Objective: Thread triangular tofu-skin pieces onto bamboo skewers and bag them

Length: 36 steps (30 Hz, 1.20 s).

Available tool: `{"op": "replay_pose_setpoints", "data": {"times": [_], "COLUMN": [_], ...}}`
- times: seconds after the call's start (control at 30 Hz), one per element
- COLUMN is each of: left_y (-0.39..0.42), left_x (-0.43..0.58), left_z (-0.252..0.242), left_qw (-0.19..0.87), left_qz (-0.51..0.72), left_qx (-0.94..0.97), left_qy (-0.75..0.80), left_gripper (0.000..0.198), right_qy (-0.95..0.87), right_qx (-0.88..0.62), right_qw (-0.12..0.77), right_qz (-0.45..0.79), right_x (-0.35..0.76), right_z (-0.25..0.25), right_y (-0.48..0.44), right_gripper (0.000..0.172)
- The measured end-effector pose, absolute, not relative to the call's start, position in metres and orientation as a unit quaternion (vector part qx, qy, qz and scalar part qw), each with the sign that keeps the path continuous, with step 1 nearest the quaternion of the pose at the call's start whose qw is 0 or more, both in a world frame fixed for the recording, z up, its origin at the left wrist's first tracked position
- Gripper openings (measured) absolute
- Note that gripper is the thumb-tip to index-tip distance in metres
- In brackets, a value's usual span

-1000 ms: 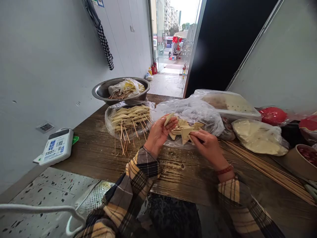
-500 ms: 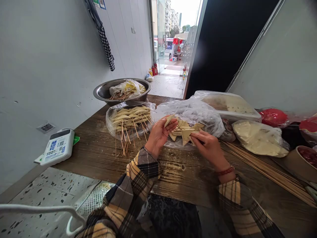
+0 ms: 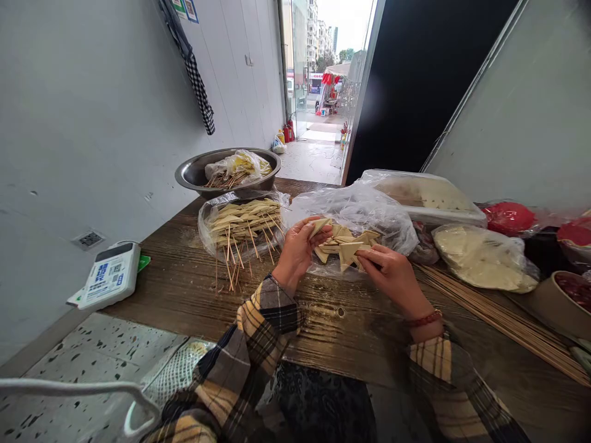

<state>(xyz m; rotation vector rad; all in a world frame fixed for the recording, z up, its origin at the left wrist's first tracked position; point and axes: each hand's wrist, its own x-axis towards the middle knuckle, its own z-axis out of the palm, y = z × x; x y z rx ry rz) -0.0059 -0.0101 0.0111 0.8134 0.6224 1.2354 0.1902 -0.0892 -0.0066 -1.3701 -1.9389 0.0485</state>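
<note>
My left hand (image 3: 299, 247) holds a pale triangular tofu piece (image 3: 320, 227) between thumb and fingers. A second tofu piece (image 3: 349, 252) is pinched in my right hand (image 3: 390, 271), at the near edge of the loose tofu pile (image 3: 340, 236). That pile lies on a clear plastic bag (image 3: 357, 206) on the wooden table (image 3: 318, 320). To the left of my left hand, skewered tofu pieces (image 3: 242, 218) are stacked on another plastic bag, with their sticks pointing toward me.
Behind the skewers stands a metal basin (image 3: 184, 174) holding bagged skewers. A white device (image 3: 112, 275) sits at the left. Bare sticks (image 3: 498, 317), a bag of pale slices (image 3: 484, 257), a covered white tray (image 3: 462, 212) and a bowl (image 3: 556, 301) are on the right.
My left thumb has closed over the tofu piece, which now lies flatter across the fingers. My right hand and its piece have barely shifted.
</note>
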Motion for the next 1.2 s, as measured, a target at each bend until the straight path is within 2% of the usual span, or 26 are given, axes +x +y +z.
{"op": "replay_pose_setpoints", "data": {"times": [0.37, 0.83, 1.2], "left_y": [-0.011, -0.012, -0.015], "left_x": [0.0, 0.003, 0.004], "left_z": [0.004, 0.0, 0.003], "left_qw": [0.67, 0.649, 0.634], "left_qz": [0.567, 0.561, 0.551], "left_qx": [0.402, 0.43, 0.463], "left_qy": [0.261, 0.282, 0.284], "left_gripper": [0.029, 0.035, 0.031], "right_qy": [-0.75, -0.732, -0.733], "right_qx": [-0.519, -0.54, -0.541], "right_qw": [0.399, 0.41, 0.407], "right_qz": [0.094, 0.068, 0.066], "right_x": [0.18, 0.172, 0.175], "right_z": [-0.006, -0.014, -0.017], "right_y": [-0.089, -0.088, -0.086], "right_gripper": [0.021, 0.023, 0.023]}}
